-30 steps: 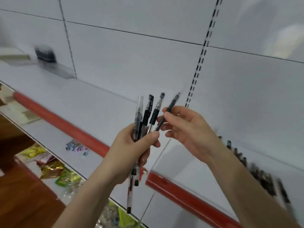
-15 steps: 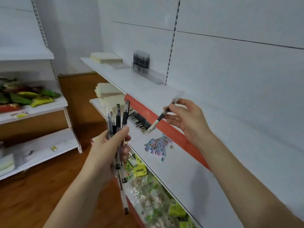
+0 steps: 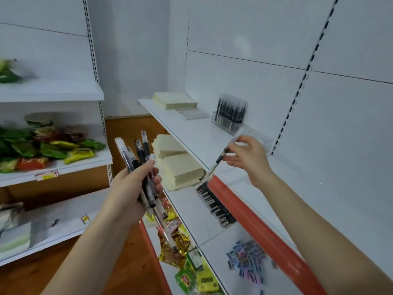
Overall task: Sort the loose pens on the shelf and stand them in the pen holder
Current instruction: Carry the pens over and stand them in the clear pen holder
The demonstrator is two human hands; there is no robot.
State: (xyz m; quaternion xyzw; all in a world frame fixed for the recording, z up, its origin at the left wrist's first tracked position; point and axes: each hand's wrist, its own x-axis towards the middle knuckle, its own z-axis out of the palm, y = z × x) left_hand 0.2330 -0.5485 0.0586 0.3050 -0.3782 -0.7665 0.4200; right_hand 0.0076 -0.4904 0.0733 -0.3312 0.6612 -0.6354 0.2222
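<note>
My left hand grips a bundle of several black gel pens, their caps pointing up and their ends hanging below my fist. My right hand pinches a single black pen tilted with its tip down to the left, held over the front edge of the top white shelf. The clear pen holder stands at the back of that shelf against the wall, with a row of black pens upright in it. It lies beyond my right hand, apart from it.
Stacks of pale yellow notepads lie on the top shelf and the shelf below. A row of black pens and small coloured erasers lie on the lower shelf behind the red shelf edge. Snack packets fill the left rack.
The view has swung left and closer to the shelf, bringing the pen holder nearer. My right hand has lifted the single pen away from the bundle toward the top shelf.
</note>
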